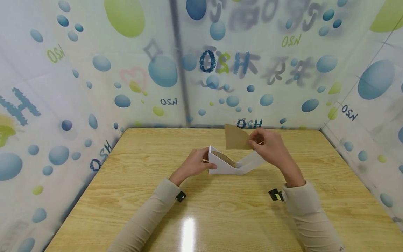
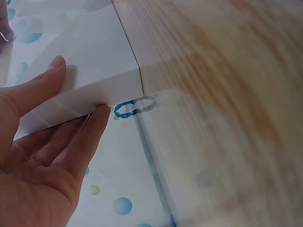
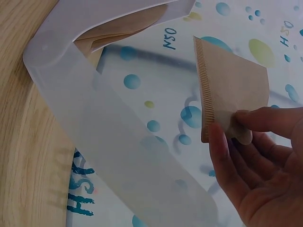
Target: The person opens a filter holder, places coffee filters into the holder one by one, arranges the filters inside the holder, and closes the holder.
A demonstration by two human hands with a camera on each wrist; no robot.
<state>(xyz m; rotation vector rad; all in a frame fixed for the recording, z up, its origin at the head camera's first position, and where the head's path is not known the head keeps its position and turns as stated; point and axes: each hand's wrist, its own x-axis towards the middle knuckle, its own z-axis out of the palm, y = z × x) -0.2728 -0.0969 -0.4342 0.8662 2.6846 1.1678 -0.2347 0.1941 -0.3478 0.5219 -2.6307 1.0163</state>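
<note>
A white wedge-shaped box (image 1: 221, 167) stands on the table, its translucent lid (image 1: 253, 161) swung out to the right. Inside lie several brown paper coffee filters (image 1: 224, 158), which show in the right wrist view too. My left hand (image 1: 196, 163) grips the box at its tall left end, thumb on the near side and fingers around the back. Above the lid, my right hand (image 1: 269, 145) pinches one brown coffee filter (image 1: 235, 137) between thumb and fingers. The crimped edge of this filter (image 3: 236, 80) shows in the right wrist view.
The wooden table (image 1: 141, 210) extends around the box on all sides. Behind it and along both sides hang pale wall sheets (image 1: 267, 80) with blue and green dots and lettering. Dark clips (image 1: 276, 195) sit at the sleeve cuffs.
</note>
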